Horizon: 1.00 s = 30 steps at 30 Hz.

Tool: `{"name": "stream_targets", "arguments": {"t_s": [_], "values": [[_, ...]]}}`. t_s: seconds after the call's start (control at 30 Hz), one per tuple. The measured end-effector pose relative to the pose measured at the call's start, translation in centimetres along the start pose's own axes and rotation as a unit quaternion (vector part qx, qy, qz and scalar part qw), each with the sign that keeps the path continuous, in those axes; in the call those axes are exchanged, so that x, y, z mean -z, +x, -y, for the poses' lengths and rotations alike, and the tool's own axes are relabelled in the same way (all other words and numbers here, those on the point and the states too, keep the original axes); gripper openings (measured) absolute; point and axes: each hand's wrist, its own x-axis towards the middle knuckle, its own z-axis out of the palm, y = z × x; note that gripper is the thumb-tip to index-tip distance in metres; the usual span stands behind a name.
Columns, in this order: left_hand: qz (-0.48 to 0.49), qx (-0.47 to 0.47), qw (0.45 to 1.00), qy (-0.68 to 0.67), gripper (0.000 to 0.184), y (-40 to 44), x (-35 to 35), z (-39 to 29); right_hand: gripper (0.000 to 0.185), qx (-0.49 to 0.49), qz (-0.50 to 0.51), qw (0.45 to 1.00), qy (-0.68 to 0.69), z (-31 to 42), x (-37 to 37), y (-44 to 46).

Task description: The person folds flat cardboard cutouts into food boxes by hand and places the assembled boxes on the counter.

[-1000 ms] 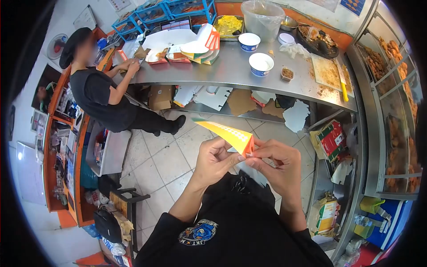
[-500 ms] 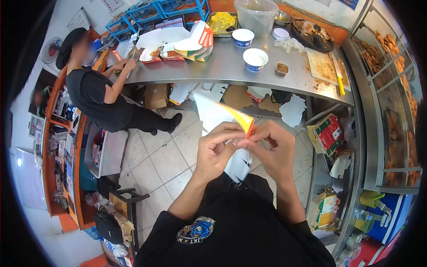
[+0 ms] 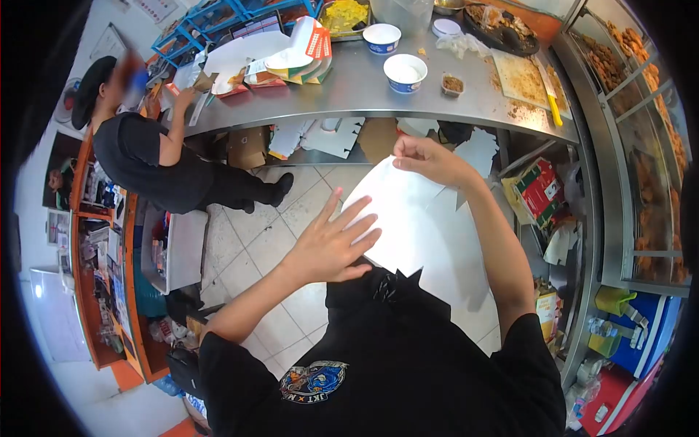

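Note:
A large sheet of white card [image 3: 419, 218] hangs unfolded in front of my body, its lower edge jagged. My right hand [image 3: 429, 162] pinches the card's top corner between thumb and fingers. Spread fingers on my left hand [image 3: 336, 244] lie over or just beside the card's left edge; contact there cannot be told. The card's far side is hidden.
Across the floor [image 3: 244, 251] runs a steel counter [image 3: 320, 95] with white tubs [image 3: 405, 73], opened boxes [image 3: 309, 54], a cutting board [image 3: 518, 75] and a yellow-handled knife [image 3: 555, 109]. A co-worker [image 3: 145, 156] stands at left. A glass food cabinet [image 3: 648, 146] is at right.
The folded yellow and orange piece between my hands has opened out, showing its white side. My right hand has moved up with the corner; my left hand has let go and spread its fingers.

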Motion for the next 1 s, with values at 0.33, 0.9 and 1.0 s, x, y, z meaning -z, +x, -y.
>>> {"name": "stream_targets", "arguments": {"t_s": [0.33, 0.9, 1.0], "values": [[0.085, 0.266, 0.951, -0.133, 0.014, -6.0, -6.9, -6.0, 0.031, -0.044, -0.167, 0.963, -0.205, -1.4, -9.0, -7.6], [-0.010, 0.311, 0.827, -0.467, 0.019, -0.7, -8.7, -9.2, 0.026, -0.142, -0.384, 0.907, 0.098, -5.9, -15.6, -14.0], [0.032, 0.347, 0.784, -0.513, 0.014, -0.4, -9.1, -10.2, 0.029, -0.128, -0.391, 0.908, 0.076, -6.8, -16.8, -15.2]]}}
